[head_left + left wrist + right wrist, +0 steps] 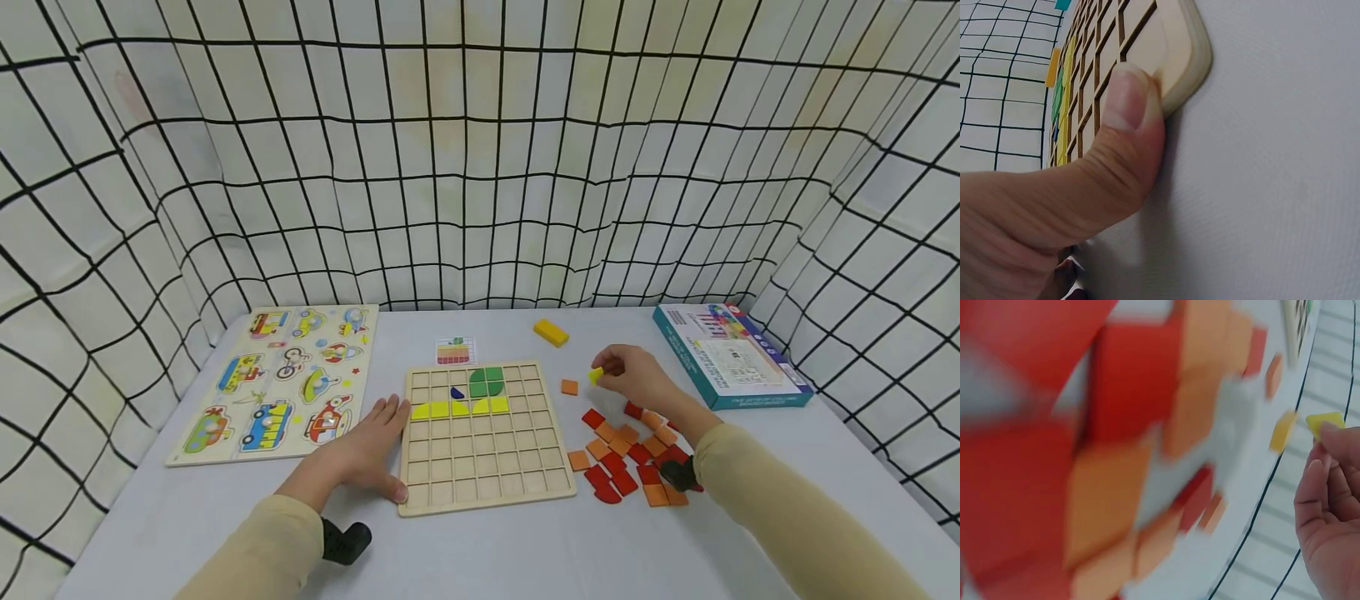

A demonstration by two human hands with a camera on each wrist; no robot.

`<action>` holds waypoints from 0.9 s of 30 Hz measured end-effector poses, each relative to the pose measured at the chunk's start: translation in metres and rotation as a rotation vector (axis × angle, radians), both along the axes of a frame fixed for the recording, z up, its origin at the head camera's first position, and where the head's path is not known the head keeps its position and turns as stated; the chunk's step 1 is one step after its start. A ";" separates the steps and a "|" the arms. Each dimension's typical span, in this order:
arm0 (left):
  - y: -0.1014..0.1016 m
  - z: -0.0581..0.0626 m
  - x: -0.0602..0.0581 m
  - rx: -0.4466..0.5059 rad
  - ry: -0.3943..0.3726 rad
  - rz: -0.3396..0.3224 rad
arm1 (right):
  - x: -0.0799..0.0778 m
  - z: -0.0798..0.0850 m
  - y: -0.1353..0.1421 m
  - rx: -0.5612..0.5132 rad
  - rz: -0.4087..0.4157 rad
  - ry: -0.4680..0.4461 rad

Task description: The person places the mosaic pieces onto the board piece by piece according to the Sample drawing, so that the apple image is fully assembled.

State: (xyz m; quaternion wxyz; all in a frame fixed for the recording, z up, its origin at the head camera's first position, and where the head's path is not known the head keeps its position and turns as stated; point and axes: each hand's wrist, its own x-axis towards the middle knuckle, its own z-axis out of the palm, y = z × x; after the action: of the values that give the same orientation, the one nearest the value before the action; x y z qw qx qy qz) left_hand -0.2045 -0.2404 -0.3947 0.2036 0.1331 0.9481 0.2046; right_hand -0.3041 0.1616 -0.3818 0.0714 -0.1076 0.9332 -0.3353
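A wooden grid board (487, 467) lies in the middle of the table, with yellow tiles (440, 409), green tiles (487, 382) and a dark blue piece (457, 392) in its upper cells. My left hand (372, 450) rests at the board's left edge, fingers extended; the left wrist view has its thumb on the board's corner. Between thumb and fingers, my right hand (634, 375) pinches a small yellow tile (1325, 421), held to the right of the board. Below that hand lie loose red tiles (623, 482) and orange tiles (655, 495).
A picture card (455, 351) stands behind the board. Farther right lie a yellow block (551, 332) and a lone orange tile (569, 387). A vehicle puzzle board (288, 392) is at left, a teal-edged box (731, 354) at right. Black netting (465, 179) surrounds the table.
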 end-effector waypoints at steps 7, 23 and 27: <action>0.000 -0.001 0.000 -0.006 0.001 -0.002 | -0.002 0.003 -0.041 -0.093 0.088 -0.031; 0.000 0.001 0.000 -0.011 0.009 -0.011 | 0.002 -0.009 -0.097 -0.015 0.164 -0.046; 0.000 0.002 0.001 -0.013 0.004 -0.009 | 0.003 -0.011 -0.101 0.002 0.160 -0.052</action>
State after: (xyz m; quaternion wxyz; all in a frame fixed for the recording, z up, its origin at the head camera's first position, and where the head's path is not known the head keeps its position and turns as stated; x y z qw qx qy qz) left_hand -0.2034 -0.2407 -0.3929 0.2034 0.1363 0.9493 0.1974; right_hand -0.3015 0.0609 -0.3925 0.1225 -0.1731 0.9197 -0.3305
